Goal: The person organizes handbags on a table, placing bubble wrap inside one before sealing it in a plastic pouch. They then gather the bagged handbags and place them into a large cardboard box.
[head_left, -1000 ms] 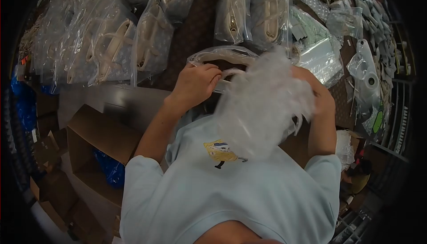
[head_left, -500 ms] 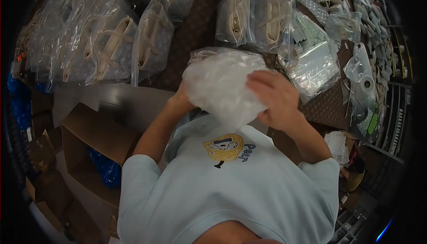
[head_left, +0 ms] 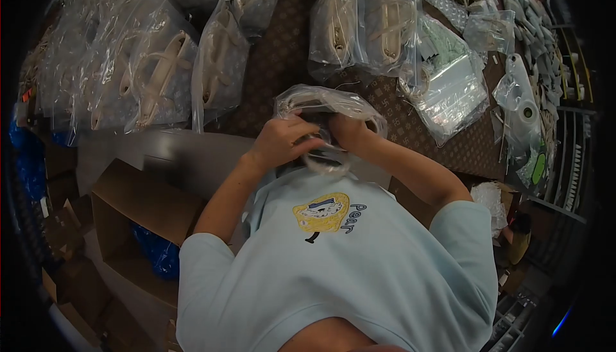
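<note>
A pale handbag (head_left: pixel 363 109) in clear plastic stands in front of my chest, its dark opening facing up. A light-coloured strap or handle (head_left: pixel 325 167) hangs at its near side. My right hand (head_left: pixel 350 133) reaches down into the opening, so its fingers are hidden. At the left rim, my left hand (head_left: pixel 282 143) has its fingers bent over the edge and its thumb side towards me. Whatever lies inside the bag cannot be made out.
Plastic-wrapped handbags (head_left: pixel 160 83) crowd the left of the brown patterned table (head_left: pixel 282 57); more wrapped handbags (head_left: pixel 338 34) stand at the back. Flat clear plastic bags (head_left: pixel 452 99) lie to the right. An open cardboard box (head_left: pixel 138 201) with blue plastic (head_left: pixel 156 249) sits below left.
The crumpled white translucent wad between my hands is no longer visible. My right hand has moved left and down into the handbag's opening; my left hand now shows at its rim.
</note>
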### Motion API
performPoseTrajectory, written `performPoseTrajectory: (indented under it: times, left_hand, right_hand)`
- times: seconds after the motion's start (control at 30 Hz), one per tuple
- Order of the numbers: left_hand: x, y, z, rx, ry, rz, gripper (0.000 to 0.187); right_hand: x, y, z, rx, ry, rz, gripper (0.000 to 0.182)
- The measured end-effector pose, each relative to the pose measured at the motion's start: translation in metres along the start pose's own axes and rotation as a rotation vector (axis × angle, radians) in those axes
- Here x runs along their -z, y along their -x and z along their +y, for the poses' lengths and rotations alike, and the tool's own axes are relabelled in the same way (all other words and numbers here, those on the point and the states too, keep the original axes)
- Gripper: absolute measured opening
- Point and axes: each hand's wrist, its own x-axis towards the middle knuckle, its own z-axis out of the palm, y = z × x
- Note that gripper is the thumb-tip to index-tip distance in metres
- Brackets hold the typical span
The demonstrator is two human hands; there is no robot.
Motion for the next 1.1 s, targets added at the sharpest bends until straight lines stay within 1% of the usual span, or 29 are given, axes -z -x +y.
performPoseTrajectory:
  times: [0.03,0.07,0.1,0.13,0.17,0.2,0.27,0.3,0.33,0.4,0.43,0.5,0.53,0.57,0.6,0.63,0.67,0.7,0.73,0.77,0.8,0.83,0.87,0.9,0.93,0.97,1.03,1.07,1.1]
  left_hand:
    - [0.004,-0.003,0.001,-0.001,-0.003,-0.004,0.027]
    - [0.006,-0.011,0.002,-0.006,-0.119,0.025,0.026]
    - [0.005,-0.014,0.005,-0.004,-0.227,0.051,0.025]
    - [0.003,-0.013,0.005,-0.003,-0.219,0.052,0.025]
    - [0.001,-0.016,0.001,-0.005,-0.25,0.009,0.024]
    - [0.0,-0.018,-0.002,-0.005,-0.282,-0.036,0.024]
    - [-0.005,-0.019,-0.01,-0.01,-0.285,-0.016,0.024]
    - [-0.007,-0.018,-0.012,-0.013,-0.285,-0.008,0.025]
    - [-0.007,-0.019,-0.012,-0.009,-0.289,-0.006,0.025]
    - [-0.008,-0.021,-0.01,-0.017,-0.189,0.001,0.021]
    - [-0.006,-0.02,-0.007,-0.018,-0.192,-0.011,0.021]
    - [0.006,-0.018,0.006,-0.059,0.04,0.183,0.018]
    - [0.015,-0.017,0.012,-0.057,0.036,0.169,0.018]
    - [0.026,-0.016,0.017,0.002,-0.178,0.27,0.018]
    - [0.034,-0.014,0.019,0.057,-0.396,0.371,0.017]
    - [0.039,-0.011,0.015,0.051,-0.407,0.361,0.017]
    - [0.042,-0.007,0.009,0.151,-0.431,0.345,0.018]
    - [0.044,-0.006,0.006,0.25,-0.454,0.339,0.019]
    - [0.046,-0.008,0.008,0.245,-0.464,0.346,0.019]
    - [0.047,-0.008,0.012,0.275,-0.446,0.362,0.02]
    - [0.046,-0.008,0.015,0.31,-0.427,0.38,0.021]
    - [0.044,-0.009,0.016,0.318,-0.433,0.385,0.021]
    - [0.041,-0.011,0.018,0.24,-0.485,0.394,0.022]
    - [0.038,-0.014,0.02,0.155,-0.537,0.399,0.022]
    - [0.034,-0.017,0.02,0.152,-0.544,0.395,0.022]
    - [0.028,-0.02,0.018,0.18,-0.546,0.407,0.022]
    - [0.025,-0.029,0.021,0.198,-0.556,0.411,0.022]
    - [0.026,-0.033,0.026,0.154,-0.611,0.429,0.022]
    - [0.028,-0.038,0.028,0.108,-0.669,0.451,0.022]
  right_hand:
    - [-0.003,-0.009,0.003,0.306,0.175,0.173,0.021]
    - [-0.005,-0.022,0.009,0.312,0.179,0.176,0.021]
    - [0.0,-0.032,0.009,0.185,0.141,-0.167,0.023]
    - [0.01,-0.038,0.005,0.049,0.1,-0.508,0.026]
    - [0.024,-0.035,-0.004,0.077,0.106,-0.33,0.025]
    - [0.036,-0.031,-0.01,0.083,0.113,-0.327,0.025]
    - [0.062,-0.024,-0.022,0.094,-0.005,-0.323,0.03]
    - [0.081,-0.024,-0.038,-0.015,0.029,-0.413,0.035]
    - [0.088,-0.029,-0.041,-0.011,0.027,-0.413,0.035]
    - [0.093,-0.031,-0.043,-0.021,0.009,-0.688,0.038]
    - [0.074,-0.027,-0.034,-0.028,0.0,-0.683,0.038]
    - [0.018,-0.025,-0.004,0.214,-0.402,-0.097,0.029]
    - [0.013,-0.035,-0.007,0.215,-0.351,-0.067,0.029]
    - [-0.039,-0.034,0.011,0.251,0.008,0.151,0.028]
    - [-0.053,-0.042,0.006,0.279,0.374,0.366,0.028]
    - [-0.058,-0.036,0.006,0.268,0.77,0.19,0.033]
    - [-0.064,-0.03,0.006,0.258,0.762,0.198,0.033]
    - [-0.058,-0.031,0.006,0.314,0.904,0.164,0.031]
    - [-0.049,-0.034,0.005,0.373,1.05,0.131,0.03]
    - [-0.014,-0.043,-0.008,0.377,1.046,0.137,0.03]
    - [0.039,-0.057,-0.028,0.154,0.501,-0.314,0.029]
    - [0.066,-0.064,-0.039,-0.071,-0.069,-0.73,0.028]
    - [0.066,-0.058,-0.04,-0.063,-0.076,-0.735,0.028]
    - [0.066,-0.053,-0.039,-0.034,-0.162,-0.612,0.028]
    - [0.066,-0.049,-0.036,-0.009,-0.243,-0.484,0.027]
    - [0.053,-0.047,-0.026,-0.011,-0.246,-0.477,0.027]
    - [0.008,-0.043,-0.003,0.358,-0.071,-0.379,0.028]
    - [-0.002,-0.041,-0.001,0.353,-0.076,-0.371,0.028]
    - [-0.009,-0.042,-0.001,0.38,-0.03,-0.28,0.03]
